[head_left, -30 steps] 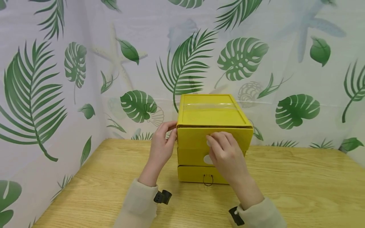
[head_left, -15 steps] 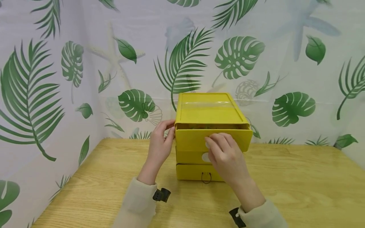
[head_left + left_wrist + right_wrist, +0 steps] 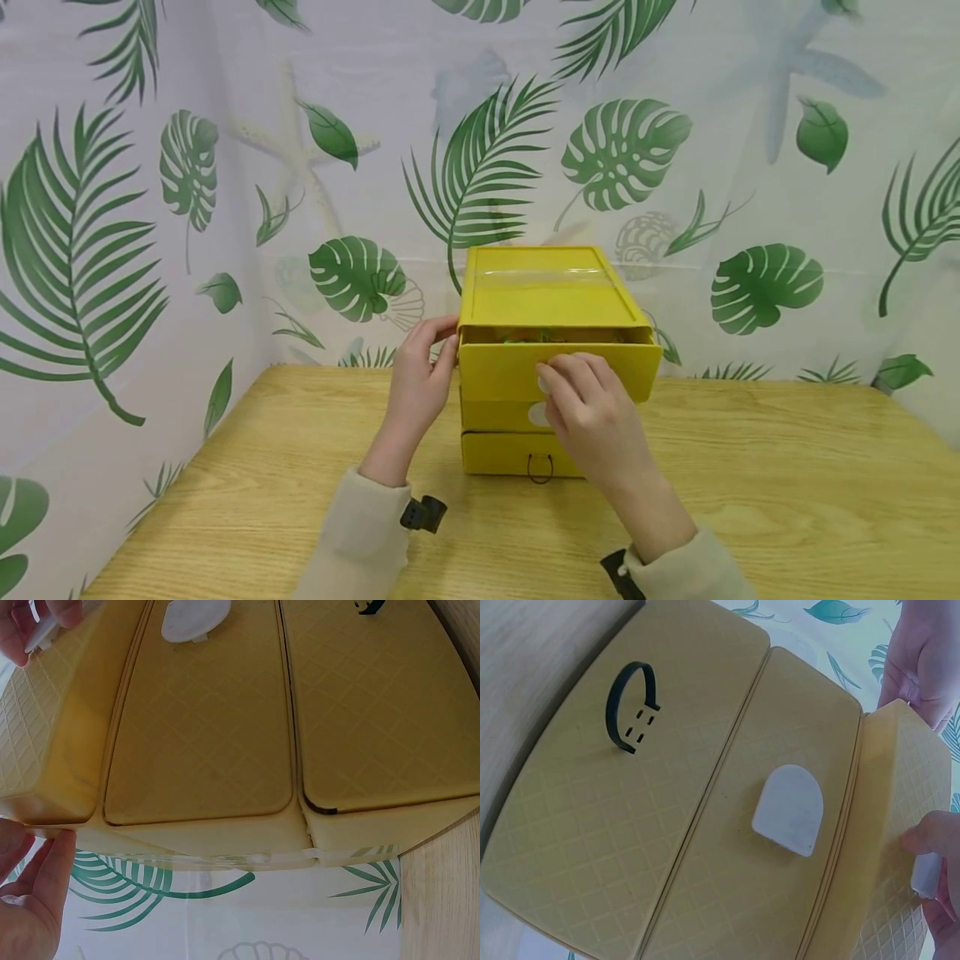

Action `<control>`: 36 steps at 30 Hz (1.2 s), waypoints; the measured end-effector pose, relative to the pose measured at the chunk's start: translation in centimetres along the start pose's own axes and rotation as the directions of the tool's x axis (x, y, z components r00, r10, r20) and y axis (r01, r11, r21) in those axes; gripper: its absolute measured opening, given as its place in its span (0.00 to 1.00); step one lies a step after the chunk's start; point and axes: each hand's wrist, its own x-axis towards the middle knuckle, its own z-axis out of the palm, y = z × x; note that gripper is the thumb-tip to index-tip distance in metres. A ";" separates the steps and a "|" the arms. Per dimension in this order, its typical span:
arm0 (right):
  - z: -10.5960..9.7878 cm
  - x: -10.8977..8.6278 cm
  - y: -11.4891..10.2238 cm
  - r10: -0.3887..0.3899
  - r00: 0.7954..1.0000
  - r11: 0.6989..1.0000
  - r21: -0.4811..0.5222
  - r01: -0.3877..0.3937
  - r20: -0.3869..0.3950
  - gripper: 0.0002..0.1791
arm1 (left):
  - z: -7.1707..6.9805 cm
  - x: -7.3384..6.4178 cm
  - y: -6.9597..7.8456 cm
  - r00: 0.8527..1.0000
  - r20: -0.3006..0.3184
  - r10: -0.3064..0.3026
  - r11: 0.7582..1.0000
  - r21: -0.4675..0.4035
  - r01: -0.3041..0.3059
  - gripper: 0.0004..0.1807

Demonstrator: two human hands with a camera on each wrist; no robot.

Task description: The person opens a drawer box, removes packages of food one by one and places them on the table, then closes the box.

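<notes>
A yellow drawer cabinet (image 3: 552,302), three drawers high, stands on the table. Its top drawer (image 3: 491,372) is pulled partway out, and a strip of green shows in the gap. My right hand (image 3: 600,421) pinches the white handle (image 3: 928,874) of that drawer between thumb and fingers. At the cabinet's upper left side, my left hand (image 3: 418,375) rests its extended fingers against the edge. The middle drawer (image 3: 202,735) is flush and carries a white rounded handle (image 3: 791,810). On the bottom drawer (image 3: 592,810), also flush, sits a black loop handle (image 3: 613,709).
The cabinet is on a wood-grain table (image 3: 772,475). Behind and to the left hangs a white leaf-patterned cloth (image 3: 660,50). Clear tape (image 3: 547,273) crosses the cabinet's top. Black straps (image 3: 423,514) are at both cuffs.
The top drawer has slid out toward me with my right hand on its handle, opening a gap under the cabinet's top. My left hand has stayed against the side.
</notes>
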 end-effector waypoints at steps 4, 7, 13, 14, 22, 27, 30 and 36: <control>0.0 0.1 -0.1 -0.003 1.000 1.000 -0.003 0.003 0.002 0.15 | -0.1 0.0 0.0 1.000 -0.001 -0.003 1.000 0.005 0.003 0.11; 0.1 0.1 -0.1 -0.005 1.000 1.000 0.002 0.005 -0.002 0.15 | -0.1 0.0 -0.2 1.000 -0.003 -0.003 1.000 0.010 0.003 0.11; 0.3 0.2 -0.1 -0.006 1.000 1.000 0.014 0.006 -0.007 0.14 | -0.2 0.1 -0.4 1.000 -0.008 0.009 1.000 0.010 -0.009 0.11; 0.3 0.3 -0.1 -0.008 1.000 1.000 0.015 0.008 -0.009 0.14 | -0.2 0.1 -0.3 1.000 -0.008 0.009 1.000 0.009 -0.009 0.11; 0.4 0.4 0.0 -0.005 1.000 1.000 0.005 0.005 -0.016 0.14 | -0.4 0.3 -0.1 1.000 -0.011 0.008 1.000 0.003 -0.008 0.11; 0.3 0.4 -0.2 0.012 1.000 1.000 -0.001 -0.013 -0.013 0.16 | -0.1 0.3 -0.3 1.000 -0.006 0.024 1.000 0.001 -0.024 0.11; 0.3 0.3 -0.3 0.018 1.000 1.000 -0.007 -0.018 -0.011 0.16 | 0.0 0.3 -0.4 1.000 -0.001 0.026 1.000 -0.002 -0.026 0.11; 0.2 0.0 -0.3 0.007 1.000 1.000 -0.022 -0.007 -0.025 0.10 | 0.1 0.1 -0.5 1.000 -0.001 0.017 1.000 -0.007 -0.017 0.11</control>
